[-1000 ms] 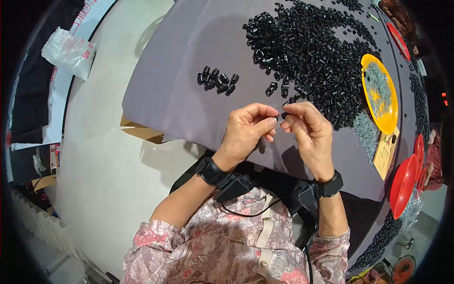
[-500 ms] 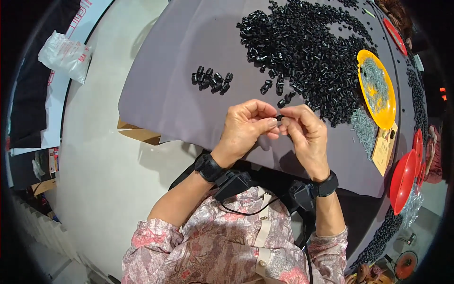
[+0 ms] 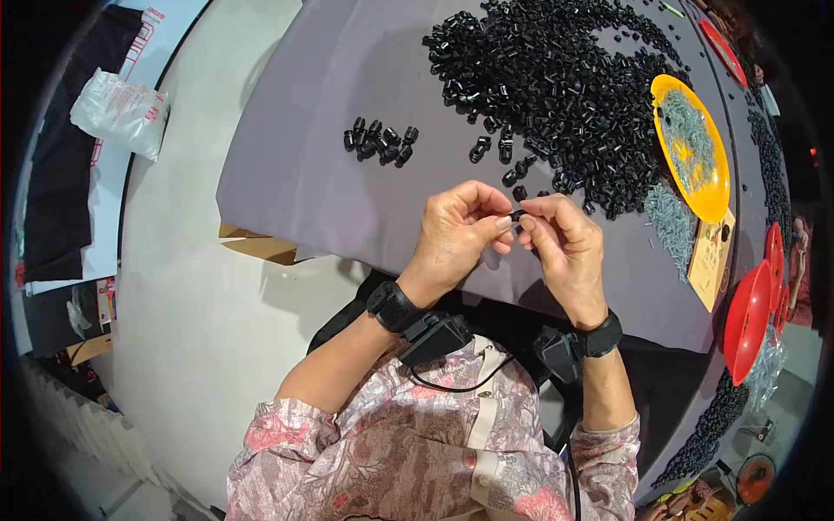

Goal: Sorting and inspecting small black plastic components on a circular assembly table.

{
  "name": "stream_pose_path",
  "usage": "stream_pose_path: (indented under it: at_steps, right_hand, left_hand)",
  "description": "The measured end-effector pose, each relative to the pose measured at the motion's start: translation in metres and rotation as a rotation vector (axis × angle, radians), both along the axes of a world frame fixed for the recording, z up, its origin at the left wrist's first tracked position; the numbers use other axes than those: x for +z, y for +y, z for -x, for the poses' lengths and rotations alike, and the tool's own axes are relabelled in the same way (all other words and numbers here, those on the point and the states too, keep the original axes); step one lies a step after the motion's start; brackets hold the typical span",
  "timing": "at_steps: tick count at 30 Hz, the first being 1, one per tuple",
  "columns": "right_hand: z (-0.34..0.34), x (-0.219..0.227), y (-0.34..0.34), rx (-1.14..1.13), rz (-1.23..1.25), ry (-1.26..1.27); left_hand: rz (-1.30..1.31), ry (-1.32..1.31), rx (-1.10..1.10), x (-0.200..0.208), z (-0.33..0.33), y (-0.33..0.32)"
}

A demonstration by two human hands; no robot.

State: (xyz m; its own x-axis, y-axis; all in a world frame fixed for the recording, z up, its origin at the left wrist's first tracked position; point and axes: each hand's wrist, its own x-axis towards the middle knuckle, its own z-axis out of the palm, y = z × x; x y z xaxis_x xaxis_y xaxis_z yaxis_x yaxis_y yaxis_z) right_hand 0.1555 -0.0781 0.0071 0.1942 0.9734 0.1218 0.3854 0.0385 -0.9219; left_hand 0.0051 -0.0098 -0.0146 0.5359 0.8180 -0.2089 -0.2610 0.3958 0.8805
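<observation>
My left hand (image 3: 459,233) and my right hand (image 3: 569,247) meet over the near side of the grey cloth-covered table. Thumb and forefinger of each pinch a small black plastic piece (image 3: 518,215), mostly hidden by the fingertips. Just beyond them lie a few loose black pieces (image 3: 519,193), and farther off spreads a large heap of glossy black plastic pieces (image 3: 556,95). A small group of black pieces (image 3: 380,141), seemingly joined in pairs, sits apart on the left.
On the right stand a yellow plate (image 3: 718,195) of thin grey pins, a loose pile of grey pins (image 3: 669,221) and a tan card (image 3: 711,269). Red bowls (image 3: 745,321) line the right edge. A filled plastic bag (image 3: 120,113) lies at far left.
The view has shifted slightly, so the table's contents appear a little higher and farther left. Both hands keep their pinch, and more of the black piece shows between the fingertips.
</observation>
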Motion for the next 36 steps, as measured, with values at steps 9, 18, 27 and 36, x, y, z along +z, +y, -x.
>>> stream_pose_path:
  at_steps: [9, 18, 27, 36]
  right_hand:
    - [-0.002, -0.008, -0.007, -0.030, 0.097, 0.177]
    - [0.000, -0.007, -0.004, 0.000, -0.109, -0.229]
    - [0.000, -0.001, -0.010, 0.098, -0.180, -0.573]
    - [0.012, 0.001, -0.004, 0.193, -0.211, -0.785]
  left_hand:
    - [-0.101, 0.102, -0.039, 0.000, -0.001, -0.003]
    - [-0.046, -0.005, 0.041, -0.002, -0.010, -0.007]
    - [-0.530, 0.402, -0.017, 0.002, -0.007, -0.008]
    - [-0.183, 0.277, -0.075, 0.004, 0.000, -0.003]
